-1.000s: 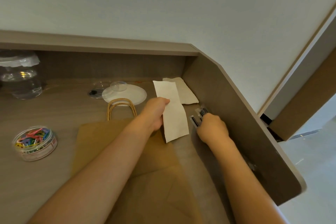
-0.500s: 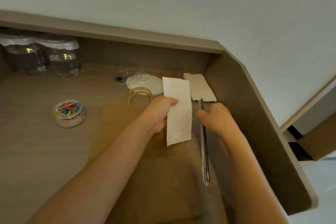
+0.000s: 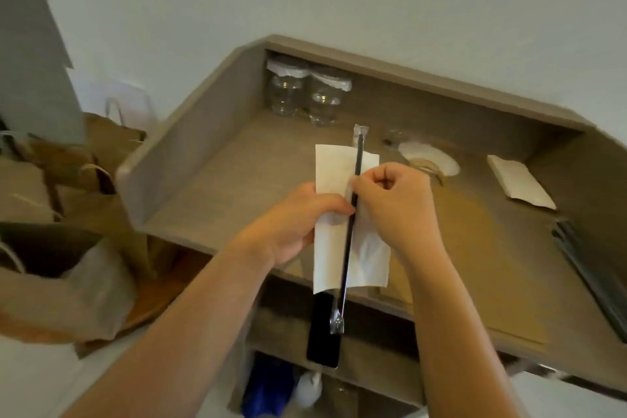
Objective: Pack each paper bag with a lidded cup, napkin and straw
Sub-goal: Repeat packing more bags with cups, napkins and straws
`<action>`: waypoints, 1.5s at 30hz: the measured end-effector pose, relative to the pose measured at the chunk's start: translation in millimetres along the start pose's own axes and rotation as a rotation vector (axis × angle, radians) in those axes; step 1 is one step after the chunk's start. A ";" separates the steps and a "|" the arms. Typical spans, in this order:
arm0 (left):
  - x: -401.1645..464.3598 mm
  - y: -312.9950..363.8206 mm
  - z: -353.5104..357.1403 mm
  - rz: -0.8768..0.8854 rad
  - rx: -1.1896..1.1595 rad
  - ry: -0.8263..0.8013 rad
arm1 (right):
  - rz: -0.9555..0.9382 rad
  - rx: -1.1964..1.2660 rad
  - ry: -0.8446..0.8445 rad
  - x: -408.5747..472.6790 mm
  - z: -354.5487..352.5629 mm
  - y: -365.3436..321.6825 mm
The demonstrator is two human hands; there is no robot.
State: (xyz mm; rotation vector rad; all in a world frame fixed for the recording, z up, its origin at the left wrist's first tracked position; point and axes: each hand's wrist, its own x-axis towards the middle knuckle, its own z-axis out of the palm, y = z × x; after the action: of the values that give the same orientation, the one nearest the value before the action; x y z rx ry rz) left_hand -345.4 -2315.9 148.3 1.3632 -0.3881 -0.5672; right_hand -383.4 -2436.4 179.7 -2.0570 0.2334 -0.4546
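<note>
The napkin (image 3: pixel 351 241) and the straw (image 3: pixel 349 224) are held together in the air, above the near edge of the table (image 3: pixel 237 180). The straw is laid along the middle of the napkin. The left hand (image 3: pixel 291 224) is curled round the napkin's left side, with its thumb pressed on the front. The right hand (image 3: pixel 393 204) is pinched on the straw and the paper at about the same height.

The straw could slide down and out, because it is long, thin and smooth in its clear wrap, and only a small part of it is gripped. The napkin is soft and could be bent or torn if it is squeezed hard. If one grip is let go too soon, both things could be dropped off the table edge.

The napkin is white, long and folded flat. The straw is black, and its ends stick out past the napkin at top and bottom. A flat brown bag (image 3: pixel 475 248) lies on the table to the right, not yet filled.
</note>
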 end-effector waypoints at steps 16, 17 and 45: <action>-254.3 -58.9 -259.7 -0.171 0.174 0.344 | -0.100 0.149 -0.714 -133.4 277.3 -87.7; -257.6 -61.8 -267.9 -0.174 0.172 0.373 | -0.098 0.144 -0.724 -134.7 288.4 -89.2; -140.7 -98.4 -537.6 -0.405 0.573 0.637 | -0.050 0.048 -0.729 -25.0 505.3 -67.9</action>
State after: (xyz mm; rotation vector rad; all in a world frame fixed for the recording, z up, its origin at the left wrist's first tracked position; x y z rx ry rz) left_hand -167.1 -1812.5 -34.1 2.1052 0.2811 -0.3216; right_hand -200.0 -1993.4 4.6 -2.0449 -0.2654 0.2722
